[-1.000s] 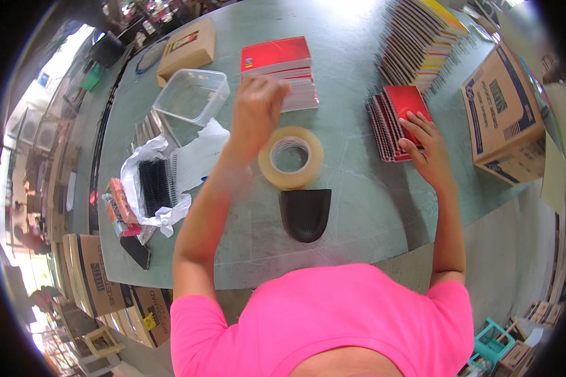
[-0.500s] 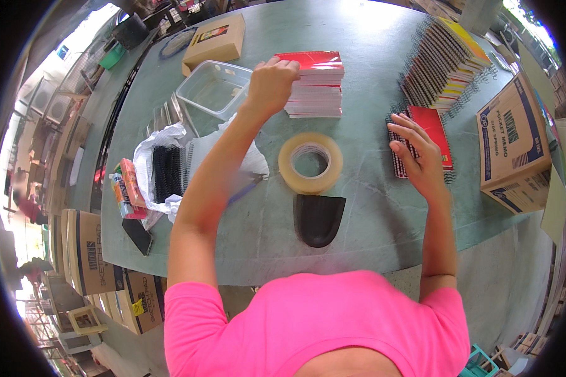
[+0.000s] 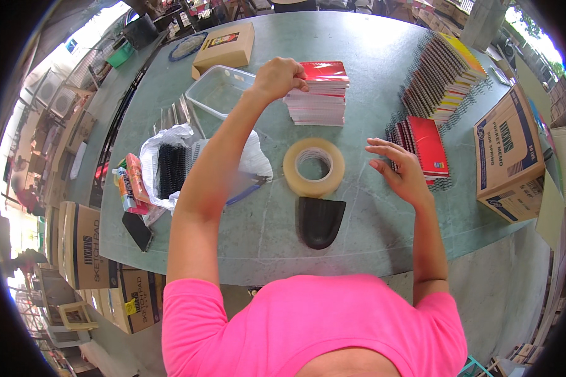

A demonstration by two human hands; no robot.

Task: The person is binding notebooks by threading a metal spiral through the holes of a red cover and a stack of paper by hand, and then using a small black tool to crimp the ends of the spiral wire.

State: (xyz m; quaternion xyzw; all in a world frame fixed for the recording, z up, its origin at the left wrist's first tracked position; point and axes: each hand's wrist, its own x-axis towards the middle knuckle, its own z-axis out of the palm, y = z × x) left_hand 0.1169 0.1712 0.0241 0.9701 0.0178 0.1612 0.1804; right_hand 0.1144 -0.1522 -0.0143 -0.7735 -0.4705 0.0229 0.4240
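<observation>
My left hand (image 3: 279, 79) is at the upper left edge of a tall stack of unbound red-covered memo pads (image 3: 317, 103). Its fingers are closed, pinching the edge of the top pad. Over the table to the right, my right hand (image 3: 399, 171) has its fingers apart and holds nothing. Just beyond it lie several spiral-bound red notebooks (image 3: 429, 148) with black coils. Between my arms a roll of clear packing tape (image 3: 297, 178) lies flat, and a dark rounded block (image 3: 321, 221) touches its near side.
Left of the stack stand a clear plastic tub (image 3: 214, 94) and a cardboard box (image 3: 233, 47). Crumpled white wrapping holds black spiral coils (image 3: 172, 171), partly behind my left forearm. Spiral notebooks with yellow covers (image 3: 443, 78) are piled far right, near an open carton (image 3: 509, 157).
My right hand has drawn back left and nearer, off the red notebooks. The left hand stays at the stack's edge, its fingers now slightly lower against it. The view has shifted a little.
</observation>
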